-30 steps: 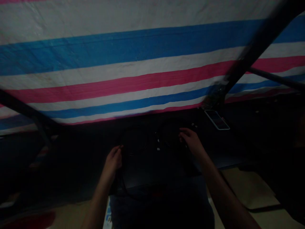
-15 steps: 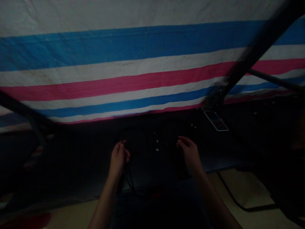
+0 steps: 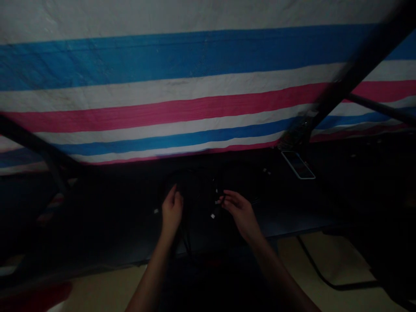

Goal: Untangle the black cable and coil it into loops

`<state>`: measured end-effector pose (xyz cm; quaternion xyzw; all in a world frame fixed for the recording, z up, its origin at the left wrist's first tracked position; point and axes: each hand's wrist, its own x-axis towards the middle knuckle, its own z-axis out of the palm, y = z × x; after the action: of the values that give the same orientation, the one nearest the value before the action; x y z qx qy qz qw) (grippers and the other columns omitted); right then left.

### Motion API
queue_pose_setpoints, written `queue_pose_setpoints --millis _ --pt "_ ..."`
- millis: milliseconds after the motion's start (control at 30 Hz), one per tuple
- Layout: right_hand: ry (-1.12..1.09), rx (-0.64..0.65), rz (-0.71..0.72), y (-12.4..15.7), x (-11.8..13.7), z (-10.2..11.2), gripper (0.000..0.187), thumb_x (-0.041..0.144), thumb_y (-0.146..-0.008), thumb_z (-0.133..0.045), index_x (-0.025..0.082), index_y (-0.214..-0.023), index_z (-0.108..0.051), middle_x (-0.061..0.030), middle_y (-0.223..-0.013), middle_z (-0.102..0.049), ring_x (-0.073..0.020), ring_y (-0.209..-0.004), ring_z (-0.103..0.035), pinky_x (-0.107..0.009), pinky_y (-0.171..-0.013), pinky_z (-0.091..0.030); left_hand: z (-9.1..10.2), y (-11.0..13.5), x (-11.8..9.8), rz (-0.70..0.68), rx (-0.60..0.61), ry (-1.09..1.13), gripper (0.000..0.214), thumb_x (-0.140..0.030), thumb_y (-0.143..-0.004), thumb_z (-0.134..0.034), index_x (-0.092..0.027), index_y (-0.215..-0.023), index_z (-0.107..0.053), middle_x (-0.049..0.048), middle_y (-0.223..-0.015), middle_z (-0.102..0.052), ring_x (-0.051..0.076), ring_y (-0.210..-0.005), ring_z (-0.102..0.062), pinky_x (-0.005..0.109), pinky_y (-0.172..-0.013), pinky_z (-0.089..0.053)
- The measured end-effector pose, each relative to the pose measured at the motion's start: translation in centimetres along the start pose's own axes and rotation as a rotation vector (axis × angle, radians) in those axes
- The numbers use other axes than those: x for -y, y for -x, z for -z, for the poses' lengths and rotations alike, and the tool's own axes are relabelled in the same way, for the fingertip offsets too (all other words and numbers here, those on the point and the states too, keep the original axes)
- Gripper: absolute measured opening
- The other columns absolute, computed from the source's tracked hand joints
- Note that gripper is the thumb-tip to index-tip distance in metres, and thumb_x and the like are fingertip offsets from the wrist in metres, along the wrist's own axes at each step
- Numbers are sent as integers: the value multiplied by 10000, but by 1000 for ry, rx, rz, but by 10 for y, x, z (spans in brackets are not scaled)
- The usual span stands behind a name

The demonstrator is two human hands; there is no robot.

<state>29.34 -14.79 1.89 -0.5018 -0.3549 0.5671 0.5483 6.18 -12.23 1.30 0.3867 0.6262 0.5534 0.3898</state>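
Observation:
My left hand (image 3: 172, 211) is pinching a black cable (image 3: 185, 232), whose strand hangs down below the hand toward the table's front edge. More of the dark cable lies in loose loops (image 3: 191, 184) on the dark table (image 3: 286, 216), hard to make out in the dimness. My right hand (image 3: 239, 213) has its fingers gathered at a cable near small white plug ends (image 3: 213, 215), just left of its fingertips.
A phone (image 3: 298, 165) lies face up at the table's far right. Small pale bits (image 3: 267, 171) lie near it. A striped blue, pink and white tarp (image 3: 162, 108) hangs behind, crossed by dark frame poles (image 3: 357, 69). A beige floor (image 3: 338, 255) shows below the table.
Both hands have moved inward, closer together. The right hand has shifted left toward the white plug ends, and the left hand has moved slightly right, with the cable strand still hanging below it.

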Motion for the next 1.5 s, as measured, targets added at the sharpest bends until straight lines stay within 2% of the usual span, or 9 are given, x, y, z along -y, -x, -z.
queue_pose_setpoints --millis 100,233,567,700,833,933,1100,1300,1500 --pt "83 66 21 7 -6 -8 298 351 -799 -772 228 -1071 -760 -51 -932 -789 -216 -859 -746 -350 -793 -579 -6 5 -4 67 50 132 589 -515 -842 -693 -142 -1295 -632 -65 -630 -562 87 -437 -455 201 -420 -334" --pt "265 67 136 10 -11 -3 237 321 -843 -730 231 -1058 -770 -57 -982 -791 -234 -944 -749 -385 -901 -571 -3 9 -12 129 69 282 468 -551 -830 -733 -157 -1072 -666 -74 -585 -559 57 -413 -411 180 -414 -292" --pt "875 205 706 23 -1 14 183 153 -884 -658 246 -997 -767 -118 -1160 -712 -284 -1109 -661 -483 -934 -533 8 18 -46 288 135 589 345 -469 -880 -678 -175 -1061 -680 -149 -442 -313 39 -333 -192 202 -426 -250" --pt "931 492 603 37 12 2 131 142 -913 -681 217 -1012 -722 -72 -1010 -759 -244 -983 -704 -479 -962 -488 7 21 -70 294 238 672 410 -347 -846 -625 -106 -1164 -720 -118 -495 -375 40 -368 -247 227 -480 -326" --pt "812 590 473 54 24 -18 234 188 -892 -733 228 -1122 -717 -63 -1053 -765 -226 -971 -700 -412 -922 -512 -3 28 -81 254 359 716 468 -291 -780 -781 -132 -1213 -708 -75 -583 -527 51 -443 -386 215 -485 -338" --pt "603 553 387 63 27 -39 309 200 -857 -750 220 -1164 -712 -69 -1098 -741 -198 -928 -692 -324 -820 -545 -14 39 -83 244 374 719 497 -365 -725 -883 -182 -1151 -702 -36 -666 -641 85 -528 -527 210 -514 -409" --pt "436 392 300 69 28 -64 38 227 -882 -678 206 -870 -708 -24 -827 -721 -181 -774 -668 -292 -737 -517 -24 53 -92 155 297 557 435 -425 -788 -853 -230 -1127 -663 -10 -749 -727 116 -649 -634 206 -611 -484" --pt "203 393 149 59 40 -63 266 379 -925 -649 196 -735 -681 1 -665 -655 -143 -616 -599 -266 -633 -475 -20 60 -102 78 367 239 571 -667 -915 -595 -197 -1217 -715 119 -1004 -801 212 -811 -696 245 -565 -486" --pt "-147 181 34 42 53 -57 246 454 -832 -769 208 -826 -755 -21 -797 -699 -148 -701 -607 -269 -674 -498 -21 82 -86 -23 519 56 454 -496 -934 -662 -245 -1312 -685 108 -1333 -721 279 -1240 -652 377 -1048 -489"
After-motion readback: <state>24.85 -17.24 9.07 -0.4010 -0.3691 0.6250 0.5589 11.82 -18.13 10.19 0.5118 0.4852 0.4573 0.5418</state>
